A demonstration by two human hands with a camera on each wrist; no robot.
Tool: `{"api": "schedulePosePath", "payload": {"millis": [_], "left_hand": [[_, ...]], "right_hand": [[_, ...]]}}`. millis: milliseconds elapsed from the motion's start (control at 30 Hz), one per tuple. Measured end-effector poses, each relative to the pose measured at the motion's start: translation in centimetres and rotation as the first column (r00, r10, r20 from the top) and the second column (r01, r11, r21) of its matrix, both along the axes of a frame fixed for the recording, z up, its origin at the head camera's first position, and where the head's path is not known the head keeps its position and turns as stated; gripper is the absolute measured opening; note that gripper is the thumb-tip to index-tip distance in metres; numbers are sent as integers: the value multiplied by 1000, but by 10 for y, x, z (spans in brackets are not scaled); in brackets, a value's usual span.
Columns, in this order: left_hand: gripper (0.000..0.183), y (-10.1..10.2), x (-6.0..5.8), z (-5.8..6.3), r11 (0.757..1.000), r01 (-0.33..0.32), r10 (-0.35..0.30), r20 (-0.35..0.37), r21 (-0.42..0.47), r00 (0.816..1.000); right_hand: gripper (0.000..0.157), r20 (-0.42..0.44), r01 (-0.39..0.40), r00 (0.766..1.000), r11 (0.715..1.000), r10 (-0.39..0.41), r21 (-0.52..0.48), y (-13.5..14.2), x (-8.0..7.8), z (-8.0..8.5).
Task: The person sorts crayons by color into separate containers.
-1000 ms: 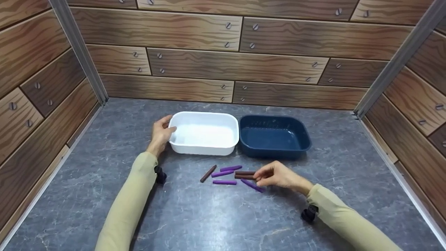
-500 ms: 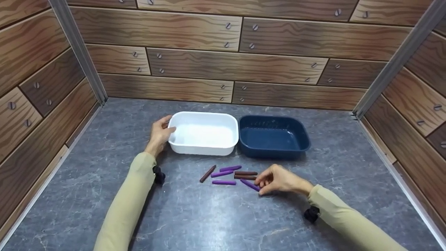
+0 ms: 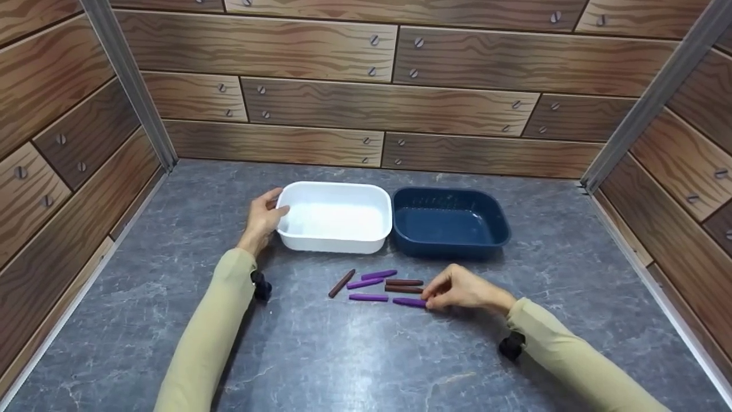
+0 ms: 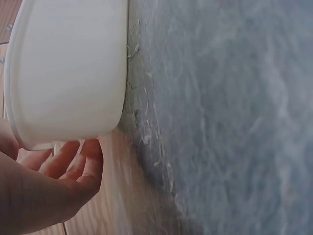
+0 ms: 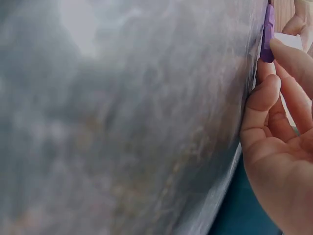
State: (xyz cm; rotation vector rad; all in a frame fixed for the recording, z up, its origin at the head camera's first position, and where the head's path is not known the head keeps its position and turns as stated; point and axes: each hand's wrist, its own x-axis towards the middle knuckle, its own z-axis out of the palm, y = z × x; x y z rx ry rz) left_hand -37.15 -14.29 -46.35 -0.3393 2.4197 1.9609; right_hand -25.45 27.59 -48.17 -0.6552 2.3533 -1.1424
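Several short sticks, purple and brown, lie in a loose group on the grey table in front of two tubs. My right hand (image 3: 430, 300) pinches the right end of the nearest purple stick (image 3: 408, 301), which lies flat on the table. In the right wrist view the same purple stick (image 5: 267, 34) shows at my fingertips (image 5: 266, 90). Two brown sticks (image 3: 404, 285) lie just behind it. My left hand (image 3: 277, 210) holds the left rim of the white tub (image 3: 334, 243). The left wrist view shows that hand's fingers (image 4: 73, 161) curled by the white tub (image 4: 68, 73).
A dark blue tub (image 3: 452, 243) stands touching the white one on its right; both look empty. A lone brown stick (image 3: 341, 284) lies at the left of the group. Wood-patterned walls (image 3: 366, 103) close off the back and both sides.
My right hand moved from the brown sticks to the nearest purple stick and turned it from slanted to level. My left hand stayed on the white tub.
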Motion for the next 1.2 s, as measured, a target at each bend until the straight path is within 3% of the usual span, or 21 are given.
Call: {"api": "schedulePosePath", "payload": {"millis": [400,633,767,1000,1200], "left_hand": [[53,3,-4,-1,999,22,-22,-1,-36,1000],[54,2,-2,-4,998,22,-25,-41,-59,999],[52,2,-1,-5,999,9,-13,-72,-48,997],[48,6,1,-8,999,-49,47,-76,-23,996],[47,6,1,-9,998,-64,62,-81,-18,995]], "right_hand": [[14,-22,36,999,998,-37,-44,5,-5,-1],[14,-119,9,993,997,-17,-72,-7,-8,2],[16,-168,8,986,996,-22,-88,-19,-9,9],[18,-169,1,985,994,-20,-111,-44,2,41],[19,-132,-6,991,984,-18,-179,-55,-14,39]]}}
